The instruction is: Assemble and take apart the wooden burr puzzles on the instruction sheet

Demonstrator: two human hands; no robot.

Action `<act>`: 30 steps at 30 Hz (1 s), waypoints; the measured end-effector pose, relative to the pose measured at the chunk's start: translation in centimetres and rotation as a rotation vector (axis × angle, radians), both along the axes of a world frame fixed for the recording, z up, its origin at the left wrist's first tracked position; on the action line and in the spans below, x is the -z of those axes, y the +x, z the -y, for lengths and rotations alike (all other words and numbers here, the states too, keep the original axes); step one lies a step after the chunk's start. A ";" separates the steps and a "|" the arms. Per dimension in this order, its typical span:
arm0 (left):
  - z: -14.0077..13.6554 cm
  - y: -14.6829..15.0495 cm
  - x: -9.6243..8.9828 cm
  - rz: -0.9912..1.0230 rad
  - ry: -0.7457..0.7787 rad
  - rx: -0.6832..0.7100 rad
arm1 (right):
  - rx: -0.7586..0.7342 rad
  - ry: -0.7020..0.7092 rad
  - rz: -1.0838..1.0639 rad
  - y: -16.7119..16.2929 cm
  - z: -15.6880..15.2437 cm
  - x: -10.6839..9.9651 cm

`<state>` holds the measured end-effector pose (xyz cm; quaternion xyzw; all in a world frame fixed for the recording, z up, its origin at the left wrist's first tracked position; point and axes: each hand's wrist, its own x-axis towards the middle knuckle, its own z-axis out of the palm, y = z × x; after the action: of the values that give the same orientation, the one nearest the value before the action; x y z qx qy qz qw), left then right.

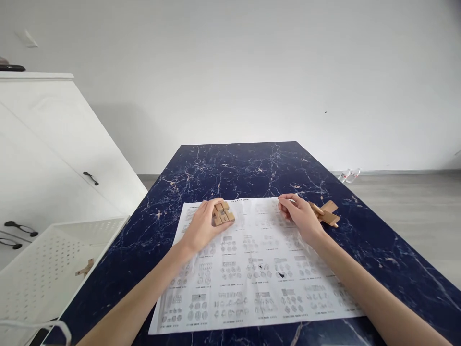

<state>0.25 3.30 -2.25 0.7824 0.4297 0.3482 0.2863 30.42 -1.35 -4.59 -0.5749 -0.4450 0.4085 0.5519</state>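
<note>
The grip of the left hand [203,223] is closed around a wooden block [224,214], thumb along the near side and fingers over the far side. The right hand [300,216] has its fingers curled in towards the thumb; whether its grip holds anything, I cannot tell.

Furthest left stands a white cabinet [54,120] with black handles [90,178] and a dark thing [12,68] on top, cut off by the picture's edge. In front of it, beside the desk [234,168], is a white tray [57,257] with rows of holes, a wooden piece [85,267] inside it near the desk. A white cable [32,324] loops across the tray's near end.

The desk is dark blue with pale veins. On it a printed sheet [248,283] lies spread out, covered in rows of small diagrams, with a few small dark spots. The block is over the sheet's upper left part, within the left hand. The right hand is at the sheet's upper right part. Just beside its wrist, to the right, wooden sticks [329,217] lie crossed on the desk. Beyond the desk's right edge are a clear thing [349,175] with red marks and a grey floor [403,206].
</note>
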 end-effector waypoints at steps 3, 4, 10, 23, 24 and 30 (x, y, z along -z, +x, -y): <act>1.5 0.8 -0.6 -0.129 -0.019 0.128 | -0.027 -0.005 0.030 -0.9 0.5 -0.8; 2.0 1.0 -0.7 -0.165 -0.020 0.158 | -0.075 0.001 0.063 -1.5 0.8 -1.1; 2.7 1.3 -0.9 -0.296 -0.079 0.293 | -0.373 0.149 0.509 -5.0 2.9 -1.7; -1.5 -2.2 -2.7 -0.240 -0.232 0.411 | -0.397 0.159 0.555 -5.1 3.2 -1.3; -1.8 -2.5 -2.9 -0.146 -0.306 0.400 | -0.386 0.123 0.502 -5.0 3.1 -1.5; -1.4 -1.9 -2.9 0.499 -0.643 0.514 | -0.396 0.082 0.118 -5.1 3.2 -2.2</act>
<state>-1.60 4.71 0.60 0.6278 0.2263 0.2927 0.6848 25.33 -4.54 -2.40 -0.4760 -0.5971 0.4564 0.4567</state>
